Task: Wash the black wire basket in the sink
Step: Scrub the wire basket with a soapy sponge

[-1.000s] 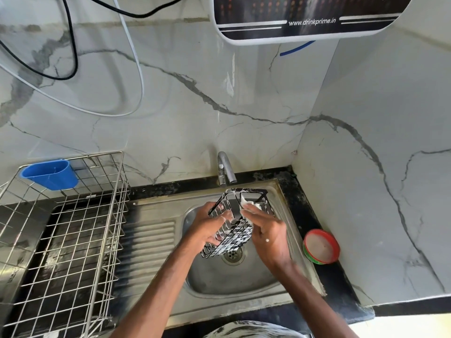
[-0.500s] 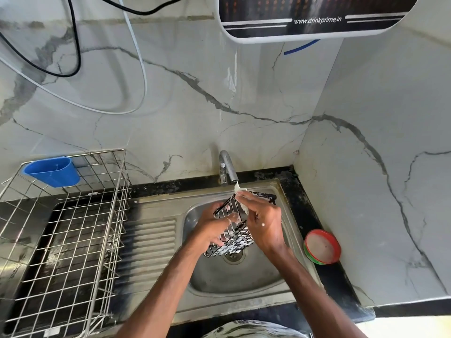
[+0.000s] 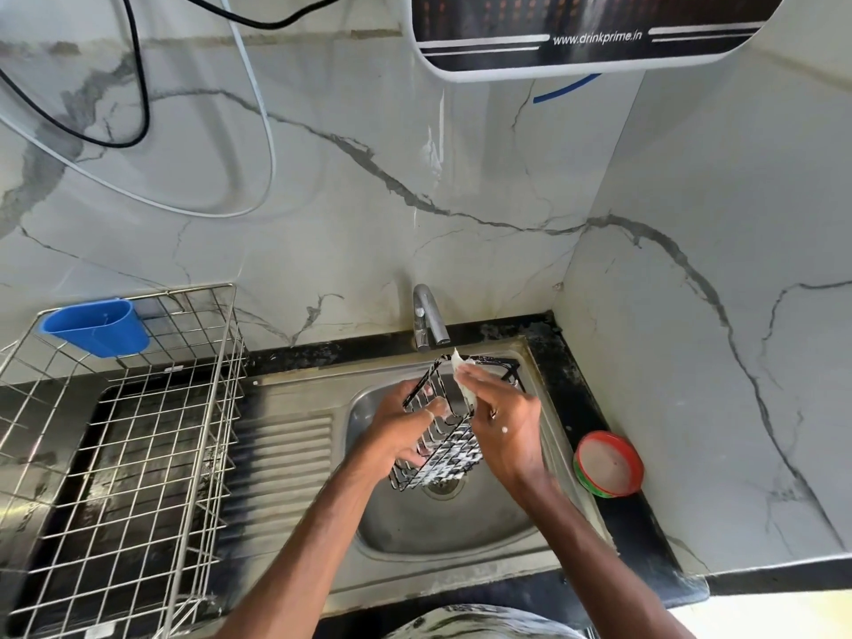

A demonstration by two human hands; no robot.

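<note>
The black wire basket (image 3: 445, 458) is held tilted above the bowl of the steel sink (image 3: 442, 528), with its rectangular open rim raised toward the back and its lower end over the drain. White suds are seen on its lower wires. It is gripped by the left hand (image 3: 401, 426), and a white pad (image 3: 463, 385) is held against its rim by the right hand (image 3: 502, 431).

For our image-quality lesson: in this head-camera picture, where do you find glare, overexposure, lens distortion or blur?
Head view: glare streaks the marble wall above the tap; the bottom right corner is blown out white; the wide lens bows the drying rack; the left hand, right hand, white pad and black wire basket look sharp, without hard shadows.
</note>
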